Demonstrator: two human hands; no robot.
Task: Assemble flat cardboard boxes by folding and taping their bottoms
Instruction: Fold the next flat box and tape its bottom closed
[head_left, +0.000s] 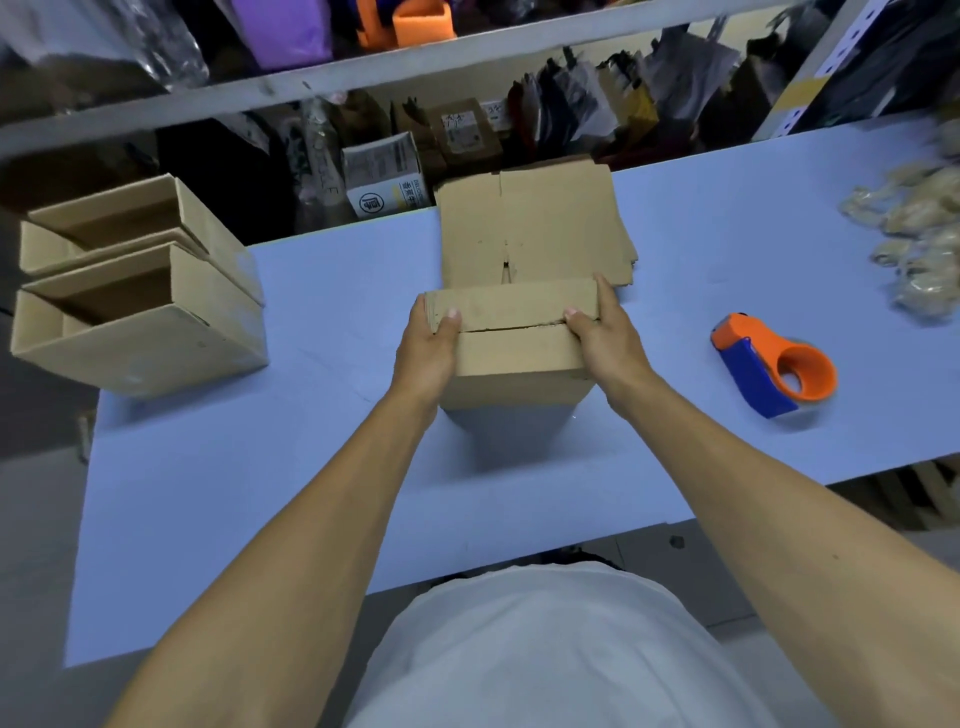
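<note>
A small cardboard box (514, 358) stands on the blue table (260, 493) in front of me, its bottom flaps folded shut on top with a seam running across. My left hand (431, 348) grips its left side, thumb pressing on the far flap. My right hand (605, 332) grips the right side, thumb on the same flap by the seam. Behind the box lies a stack of flat cardboard boxes (535, 228). An orange and blue tape dispenser (774, 366) lies on the table to the right, apart from both hands.
Two assembled open boxes (140, 301) sit at the table's left end, partly over the edge. A heap of crumpled pale tape or wrap (919, 244) lies at the far right. Cluttered shelves (363, 78) rise behind the table.
</note>
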